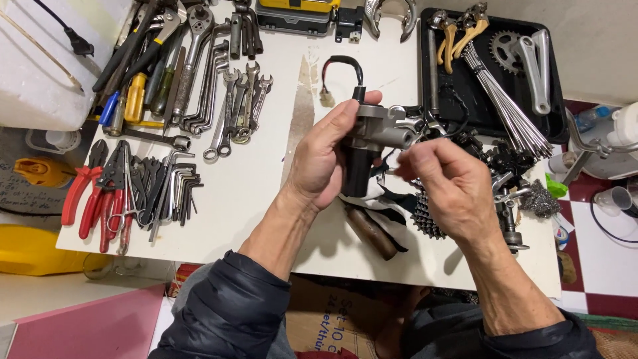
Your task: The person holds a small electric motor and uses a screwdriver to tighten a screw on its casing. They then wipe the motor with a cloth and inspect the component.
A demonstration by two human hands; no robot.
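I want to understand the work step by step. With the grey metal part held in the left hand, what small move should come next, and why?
Probably bring the right hand a little closer to the grey metal part. The left hand grips it above the table, and the right fingertips pinch just beside it.

Bare table (246,193) between wrenches (232,106) and hands — parts (512,166) crowd the right.

On my table (252,199), wrenches (232,100) lie toward the far left edge, with red-handled pliers (93,193) and hex keys (176,189) at the near left corner. A black tray (558,100) at the far right corner holds spokes (508,110) and a crank arm (535,66). A cassette sprocket (425,216) lies near the near edge.
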